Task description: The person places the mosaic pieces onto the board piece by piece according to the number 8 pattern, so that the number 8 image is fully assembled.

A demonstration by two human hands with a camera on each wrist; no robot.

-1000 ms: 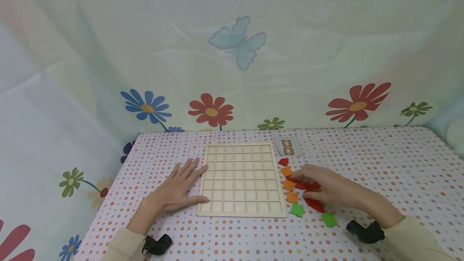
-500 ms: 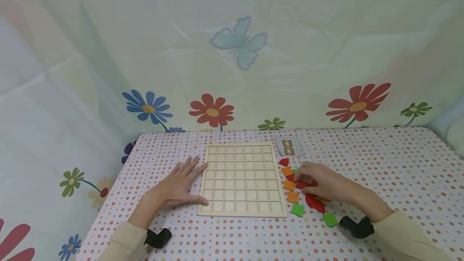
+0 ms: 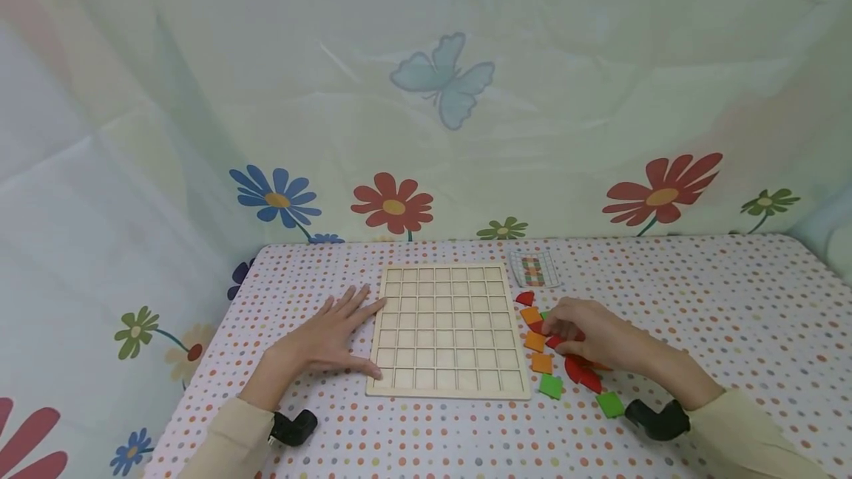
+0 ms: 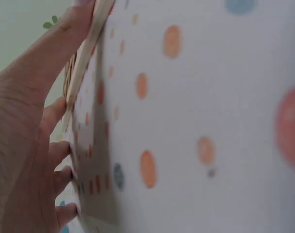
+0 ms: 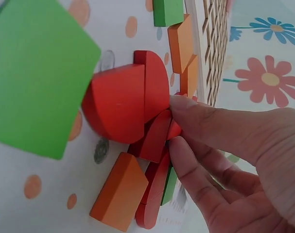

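My left hand (image 3: 316, 340) lies with fingers spread at the left edge of a wooden grid board (image 3: 444, 339); its thumb and index finger touch the frame. In the left wrist view, the thumb (image 4: 55, 46) crosses the board's edge. To the right of the board, my right hand (image 3: 592, 327) reaches into a loose pile of coloured pieces. Seen in the right wrist view, its thumb and index fingertip pinch a small red piece (image 5: 174, 129), largely hidden by the fingers. Rounded red pieces (image 5: 119, 103) and an orange block (image 5: 119, 191) lie beside the fingertips.
A small card with a coloured grid pattern (image 3: 535, 270) lies beyond the pieces. Orange squares (image 3: 542, 364) line the board's right side, with green squares (image 3: 550, 386) nearer the front. A red quarter-round piece (image 3: 525, 298) lies near the card. Black wrist cameras (image 3: 657, 420) sit on both sleeves.
My right hand has shifted slightly, with the wrist drawn left and the fingers closing in at the red pieces. The left hand stays at the board's edge. The head view has drifted a little.
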